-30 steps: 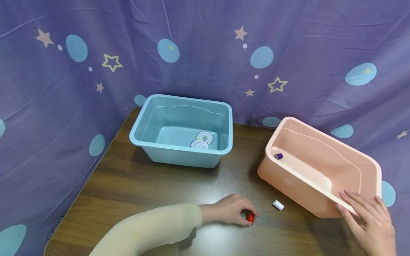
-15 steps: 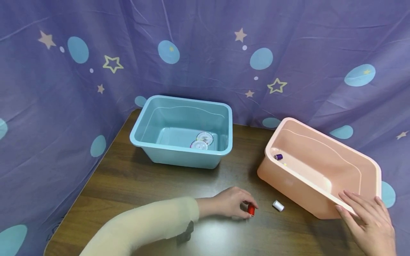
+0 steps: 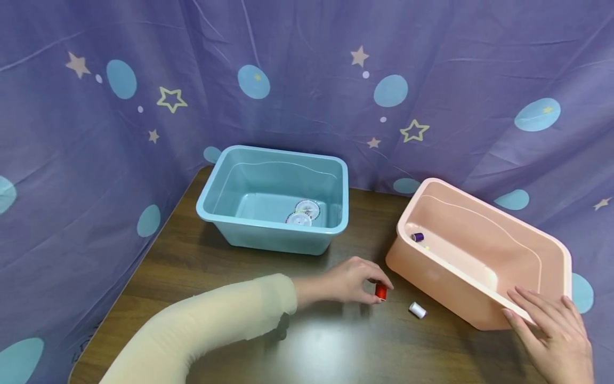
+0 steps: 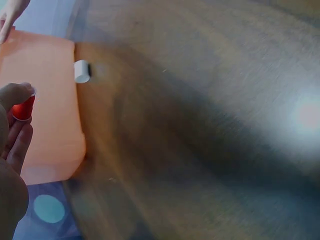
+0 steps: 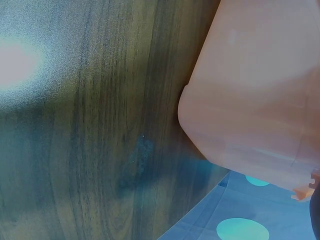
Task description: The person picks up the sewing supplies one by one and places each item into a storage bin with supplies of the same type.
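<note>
Between thumb and fingers, my left hand (image 3: pixel 352 281) pinches a red thread spool (image 3: pixel 381 291), held over the table left of the pink bin (image 3: pixel 446 272). In the left wrist view the red spool (image 4: pixel 23 109) shows at the fingertips, with the bin's wall behind it. My right hand (image 3: pixel 551 330) rests on the near right rim of the pink bin, fingers over the edge. A white thread spool (image 3: pixel 418 310) lies on the table beside that bin. Inside the bin, at its left end, lie a purple thread spool (image 3: pixel 418 237) and a small yellow thing, mostly hidden.
A blue bin (image 3: pixel 273 240) stands at the back left, holding two round pin wheels (image 3: pixel 307 209) that overlap. Behind the wooden table (image 3: pixel 192 256) hangs a purple curtain (image 3: pixel 307 106) with stars and dots.
My left hand has lifted the red spool and carried it away from me, slightly right, toward the pink bin. The right hand stays on the rim.
</note>
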Demonstrator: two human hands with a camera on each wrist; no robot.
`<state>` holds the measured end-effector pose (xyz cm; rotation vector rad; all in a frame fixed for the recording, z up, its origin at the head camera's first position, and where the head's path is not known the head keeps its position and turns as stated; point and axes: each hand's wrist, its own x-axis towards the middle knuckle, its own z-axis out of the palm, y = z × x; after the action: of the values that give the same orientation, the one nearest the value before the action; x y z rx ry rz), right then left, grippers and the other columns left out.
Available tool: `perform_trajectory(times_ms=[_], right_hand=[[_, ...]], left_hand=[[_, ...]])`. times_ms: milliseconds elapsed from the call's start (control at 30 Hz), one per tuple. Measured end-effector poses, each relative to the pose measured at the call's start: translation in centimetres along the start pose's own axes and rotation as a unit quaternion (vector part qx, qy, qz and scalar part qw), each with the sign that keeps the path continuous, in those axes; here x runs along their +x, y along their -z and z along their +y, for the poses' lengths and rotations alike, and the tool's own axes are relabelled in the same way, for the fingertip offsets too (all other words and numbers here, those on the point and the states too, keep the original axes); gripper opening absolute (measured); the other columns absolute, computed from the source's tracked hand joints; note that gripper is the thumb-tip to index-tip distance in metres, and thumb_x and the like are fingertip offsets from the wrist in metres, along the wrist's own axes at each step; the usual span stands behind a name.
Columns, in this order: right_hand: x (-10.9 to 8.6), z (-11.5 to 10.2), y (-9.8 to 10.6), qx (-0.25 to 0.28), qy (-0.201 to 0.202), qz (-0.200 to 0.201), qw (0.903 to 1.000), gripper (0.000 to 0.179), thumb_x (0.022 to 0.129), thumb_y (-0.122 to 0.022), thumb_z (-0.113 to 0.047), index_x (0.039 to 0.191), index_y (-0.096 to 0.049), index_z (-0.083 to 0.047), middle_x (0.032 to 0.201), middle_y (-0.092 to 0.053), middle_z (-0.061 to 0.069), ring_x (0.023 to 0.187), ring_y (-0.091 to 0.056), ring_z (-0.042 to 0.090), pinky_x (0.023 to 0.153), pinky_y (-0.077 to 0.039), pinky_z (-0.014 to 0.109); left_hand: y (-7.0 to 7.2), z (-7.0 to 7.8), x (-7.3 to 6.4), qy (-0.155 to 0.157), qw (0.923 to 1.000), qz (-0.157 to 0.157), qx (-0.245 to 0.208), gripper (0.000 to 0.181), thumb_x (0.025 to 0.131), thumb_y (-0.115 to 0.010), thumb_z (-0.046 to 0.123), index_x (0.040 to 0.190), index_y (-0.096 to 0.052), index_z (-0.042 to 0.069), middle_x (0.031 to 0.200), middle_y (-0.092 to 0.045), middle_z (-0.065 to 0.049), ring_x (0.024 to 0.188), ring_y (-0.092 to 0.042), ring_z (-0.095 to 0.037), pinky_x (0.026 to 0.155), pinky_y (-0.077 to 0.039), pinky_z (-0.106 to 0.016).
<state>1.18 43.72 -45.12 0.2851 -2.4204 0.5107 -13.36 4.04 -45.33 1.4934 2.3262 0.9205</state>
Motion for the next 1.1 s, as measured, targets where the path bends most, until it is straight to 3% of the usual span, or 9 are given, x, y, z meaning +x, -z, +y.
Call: perform_trajectory(times_ms=[333, 700, 900, 1100], right_hand=[[0.1, -0.2, 0.1, -0.002, -0.004, -0.008, 1.0, 0.073, 0.097, -0.058, -0.075, 0.127, -0.08, -0.012, 0.144, -0.051, -0.039, 0.136, -0.04, -0.021, 0.132, -0.016, 0.045], [0.1, -0.3, 0.1, 0.006, -0.008, -0.013, 0.9999, 0.074, 0.098, -0.057, -0.074, 0.128, -0.079, -0.011, 0.145, -0.051, -0.039, 0.137, -0.039, -0.021, 0.132, -0.015, 0.044], [-0.1, -0.1, 0.0, 0.004, -0.006, -0.002, 1.0, 0.074, 0.097, -0.058, -0.075, 0.126, -0.08, -0.011, 0.143, -0.052, -0.041, 0.135, -0.041, -0.021, 0.132, -0.015, 0.044], [-0.2, 0.1, -0.1, 0.009, -0.002, 0.005, 0.9999, 0.073, 0.096, -0.06, -0.075, 0.124, -0.081, -0.011, 0.142, -0.054, -0.04, 0.136, -0.042, -0.02, 0.132, -0.015, 0.045]], left_hand=[[3.4, 1.3, 1.7, -0.029, 0.999, 0.015, 0.031, 0.033, 0.093, -0.085, 0.019, 0.126, -0.08, 0.015, 0.12, -0.078, 0.006, 0.109, -0.067, -0.003, 0.099, -0.045, -0.009], [6.7, 2.8, 4.3, -0.037, 0.9969, 0.022, 0.066, 0.031, 0.094, -0.084, 0.021, 0.125, -0.08, 0.016, 0.098, -0.073, 0.01, 0.084, -0.059, 0.001, 0.078, -0.044, -0.009], [8.2, 3.4, 5.5, -0.036, 0.9955, 0.031, 0.082, 0.031, 0.096, -0.083, 0.022, 0.126, -0.08, 0.018, 0.103, -0.074, 0.009, 0.086, -0.058, -0.001, 0.08, -0.043, -0.011], [9.2, 3.8, 6.7, -0.046, 0.996, 0.034, 0.069, 0.028, 0.096, -0.081, 0.018, 0.124, -0.079, 0.016, 0.103, -0.075, 0.008, 0.091, -0.064, -0.002, 0.083, -0.044, -0.008]])
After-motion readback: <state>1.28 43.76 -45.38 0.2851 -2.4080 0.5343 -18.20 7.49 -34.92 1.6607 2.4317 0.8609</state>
